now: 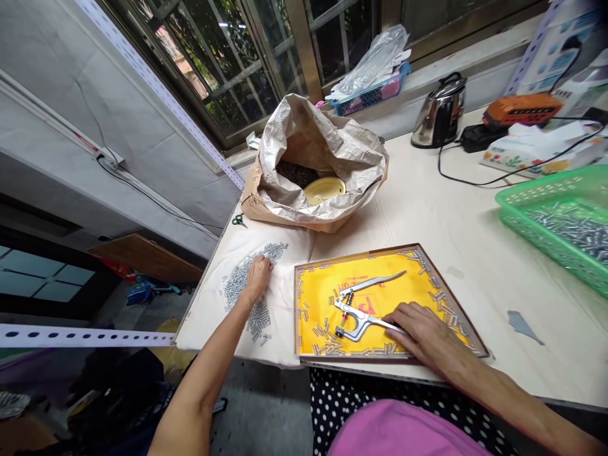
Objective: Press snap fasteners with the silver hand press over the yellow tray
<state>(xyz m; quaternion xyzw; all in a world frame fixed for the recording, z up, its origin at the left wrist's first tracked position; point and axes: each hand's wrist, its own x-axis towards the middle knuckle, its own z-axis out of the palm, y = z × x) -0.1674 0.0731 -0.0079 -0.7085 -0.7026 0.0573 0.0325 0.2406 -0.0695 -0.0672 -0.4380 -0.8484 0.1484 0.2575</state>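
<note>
I had my left hand point(259, 277) half-curled on the pins point(235, 285) at left, any grip unclear. My right hand point(420, 324) loosely gripped the near handle of the pliers point(365, 316) over the tray point(320, 288).

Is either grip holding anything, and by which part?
The right grip has the pliers by the lower handle's end. The left grip is at the metal pieces; any hold is hidden.

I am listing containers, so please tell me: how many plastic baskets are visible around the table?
2: a green basket on the table at right, holding small metal pieces, and a blue basket near the window. More may be hidden.
</note>
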